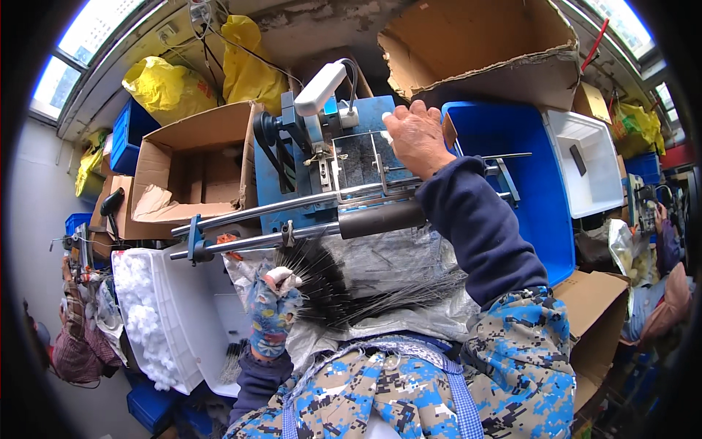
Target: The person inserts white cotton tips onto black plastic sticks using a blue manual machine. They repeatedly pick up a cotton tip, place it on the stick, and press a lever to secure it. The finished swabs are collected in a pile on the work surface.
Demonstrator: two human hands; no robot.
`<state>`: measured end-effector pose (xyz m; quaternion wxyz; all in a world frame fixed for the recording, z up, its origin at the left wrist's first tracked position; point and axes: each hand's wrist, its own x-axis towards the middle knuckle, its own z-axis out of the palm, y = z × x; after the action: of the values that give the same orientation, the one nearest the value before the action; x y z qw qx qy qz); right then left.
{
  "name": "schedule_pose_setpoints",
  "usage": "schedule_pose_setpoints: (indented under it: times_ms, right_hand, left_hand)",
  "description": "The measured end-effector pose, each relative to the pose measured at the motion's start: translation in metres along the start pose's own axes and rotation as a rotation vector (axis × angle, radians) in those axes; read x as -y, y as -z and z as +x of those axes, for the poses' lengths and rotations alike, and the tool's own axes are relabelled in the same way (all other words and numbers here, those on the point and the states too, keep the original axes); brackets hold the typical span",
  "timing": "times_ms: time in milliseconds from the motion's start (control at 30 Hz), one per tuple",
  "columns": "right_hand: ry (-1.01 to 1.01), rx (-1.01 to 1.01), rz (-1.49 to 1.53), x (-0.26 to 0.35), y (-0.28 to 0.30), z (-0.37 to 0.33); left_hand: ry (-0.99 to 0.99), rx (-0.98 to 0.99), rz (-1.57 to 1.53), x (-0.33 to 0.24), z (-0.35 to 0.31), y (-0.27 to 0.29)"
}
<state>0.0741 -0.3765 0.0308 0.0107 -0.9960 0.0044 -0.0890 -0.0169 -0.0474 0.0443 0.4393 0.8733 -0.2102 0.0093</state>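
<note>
Machine (358, 157), blue: stands at upper centre, metal rods (256, 212) across front. Bin (537, 219), deep blue: stands just right of machine. Plastic sheet (365, 256), silvery: spreads below rods. Cardboard box (153, 175), open: sits left of machine. Tub (175, 307), white: holds white fluffy pieces. Wires (314, 285), thin, dark, loosely fanned: lie on plastic sheet, nearer than machine. Right hand (418, 135), bare: rests at machine's right edge, fingers curled; grip: cannot tell. Left hand (274, 296), patterned covering: fingers bunched together at wires' left edge; hold on any: cannot tell.
</note>
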Motion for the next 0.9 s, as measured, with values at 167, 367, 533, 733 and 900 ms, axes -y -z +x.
schedule_pose_setpoints:
  times_ms: [167,367,533,733,900]
  right_hand:
    - [0.168,0.040,0.149,-0.004,0.029,-0.025]
    - [0.337,0.113,0.815,0.033,0.074,-0.115]
    - [-0.081,0.354,2.172,0.115,0.071,-0.105]
    - [-0.041,-0.130,1.698,0.048,0.102,-0.072]
    - [0.107,-0.149,0.305,0.045,0.036,-0.008]
  left_hand:
    - [0.155,-0.173,-0.191,0.020,-0.019,0.014]
    - [0.304,-0.149,-0.552,0.010,-0.007,0.005]
    - [-0.052,0.214,-0.279,-0.039,0.006,-0.032]
    - [0.044,-0.008,0.083,0.027,-0.010,-0.009]
    - [-0.024,0.223,0.650,0.081,-0.005,-0.012]
